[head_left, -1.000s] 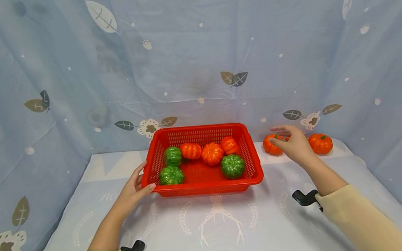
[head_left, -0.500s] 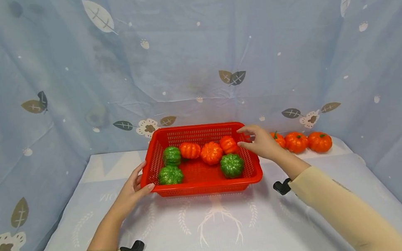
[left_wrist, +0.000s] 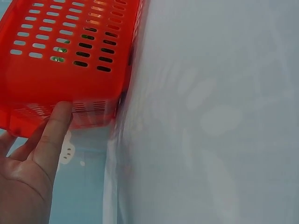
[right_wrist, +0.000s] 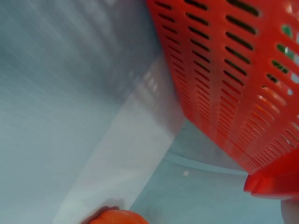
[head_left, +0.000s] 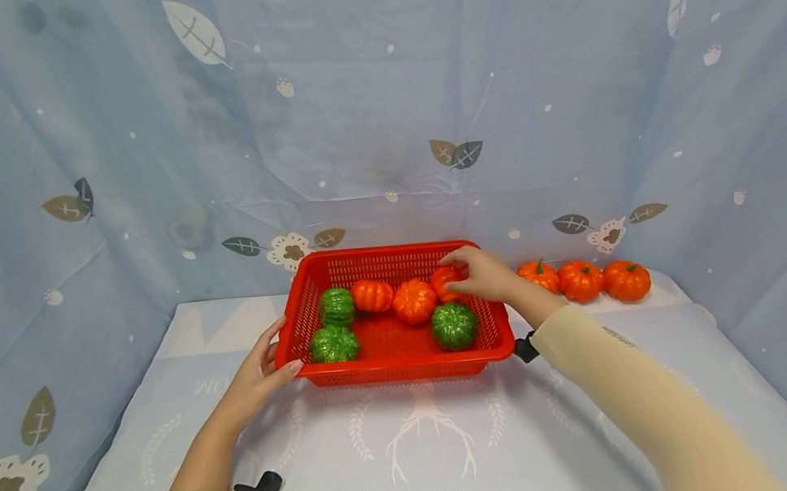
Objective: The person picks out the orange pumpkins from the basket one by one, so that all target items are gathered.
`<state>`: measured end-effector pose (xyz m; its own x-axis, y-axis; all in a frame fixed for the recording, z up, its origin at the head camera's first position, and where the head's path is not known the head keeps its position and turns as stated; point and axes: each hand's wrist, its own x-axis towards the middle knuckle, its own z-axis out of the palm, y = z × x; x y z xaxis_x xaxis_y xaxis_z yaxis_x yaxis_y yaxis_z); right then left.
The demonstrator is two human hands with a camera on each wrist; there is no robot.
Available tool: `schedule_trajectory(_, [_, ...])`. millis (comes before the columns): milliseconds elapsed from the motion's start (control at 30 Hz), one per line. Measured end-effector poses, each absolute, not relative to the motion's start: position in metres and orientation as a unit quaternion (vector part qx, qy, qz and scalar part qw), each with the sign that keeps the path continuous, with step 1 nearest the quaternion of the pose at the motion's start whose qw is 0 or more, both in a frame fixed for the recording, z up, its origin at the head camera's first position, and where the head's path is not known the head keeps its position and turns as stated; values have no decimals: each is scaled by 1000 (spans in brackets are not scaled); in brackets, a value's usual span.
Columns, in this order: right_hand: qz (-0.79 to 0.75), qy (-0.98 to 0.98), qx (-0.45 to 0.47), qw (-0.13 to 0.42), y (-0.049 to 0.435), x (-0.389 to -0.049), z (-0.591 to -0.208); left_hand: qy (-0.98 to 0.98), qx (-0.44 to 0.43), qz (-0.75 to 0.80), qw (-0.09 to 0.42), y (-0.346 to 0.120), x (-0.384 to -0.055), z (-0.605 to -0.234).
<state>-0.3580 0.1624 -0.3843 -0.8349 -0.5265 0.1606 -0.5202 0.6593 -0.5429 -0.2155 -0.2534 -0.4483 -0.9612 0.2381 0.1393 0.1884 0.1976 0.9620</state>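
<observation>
A red plastic basket (head_left: 393, 372) with slotted walls stands on the cloth-covered table. My left hand (head_left: 255, 379) holds its near left corner, thumb at the front and fingers along the left side. In the left wrist view, the thumb lies against the basket wall (left_wrist: 60, 79). Inside the basket, my right hand (head_left: 481, 274) is at an orange mini pumpkin (head_left: 441, 282), thumb and fingers around it and partly hiding it; whether they press on it does not show. Also inside are orange pumpkins (head_left: 414, 301) and green pumpkins (head_left: 456, 326). The right wrist view shows mainly the basket's outer wall (right_wrist: 210, 70).
Three orange pumpkins sit in a row right of the basket: a left one (head_left: 540, 275), a middle one (head_left: 580, 281) and a right one (head_left: 627, 281). A blue patterned curtain (head_left: 378, 116) closes off the back and sides of the table (head_left: 436, 469).
My right hand has moved left, away from the row of pumpkins, over the basket's right rim and down to the orange pumpkin inside. The left hand and basket have stayed in place.
</observation>
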Motion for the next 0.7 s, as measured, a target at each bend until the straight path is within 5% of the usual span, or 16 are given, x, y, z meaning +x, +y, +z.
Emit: schedule_trajectory(700, [-134,946,-286,68,143,-376,-381,767,139,626,24,-254,-216,-449])
